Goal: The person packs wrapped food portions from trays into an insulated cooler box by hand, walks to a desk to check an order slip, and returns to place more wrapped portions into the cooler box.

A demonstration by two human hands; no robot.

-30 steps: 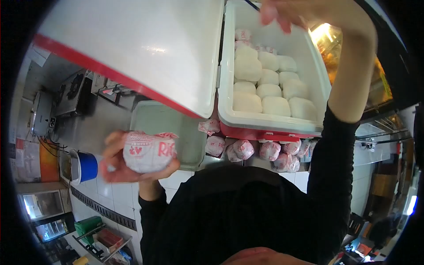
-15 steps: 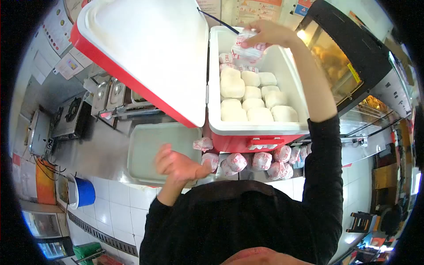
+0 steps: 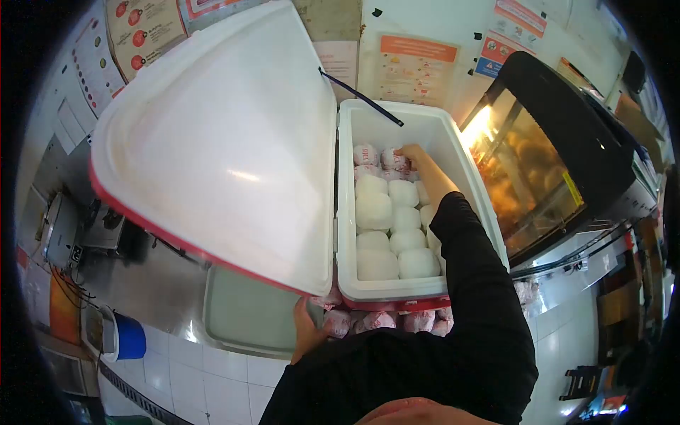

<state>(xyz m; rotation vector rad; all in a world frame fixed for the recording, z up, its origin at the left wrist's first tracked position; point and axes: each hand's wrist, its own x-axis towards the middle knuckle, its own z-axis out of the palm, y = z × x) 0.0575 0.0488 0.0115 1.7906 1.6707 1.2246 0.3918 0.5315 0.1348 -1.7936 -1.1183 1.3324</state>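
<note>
My right hand (image 3: 416, 154) reaches down into the far end of an open cooler box (image 3: 394, 289), its fingers closed around a paper-wrapped burger (image 3: 392, 159). Another wrapped burger (image 3: 365, 154) sits to its left. Nearer to me, rows of plain white rounded buns (image 3: 373, 211) fill the box. My left hand (image 3: 309, 331) is low at the tray's right edge, thumb and fingers apart, beside a wrapped burger (image 3: 327, 300) by the cooler's front corner. Its fingers are partly hidden, and whether they touch that burger is unclear.
The raised lid (image 3: 219, 142) leans left, joined to the box by a dark strap (image 3: 361, 98). A pale tray (image 3: 244, 312) lies below the lid. More wrapped burgers (image 3: 419, 321) line the counter before the cooler. A lit glass warmer (image 3: 528, 170) stands close on the right.
My right hand has lowered the wrapped burger from above the box down among the others inside. My left hand has moved right and settled near the wrapped burgers. The view has tilted up.
</note>
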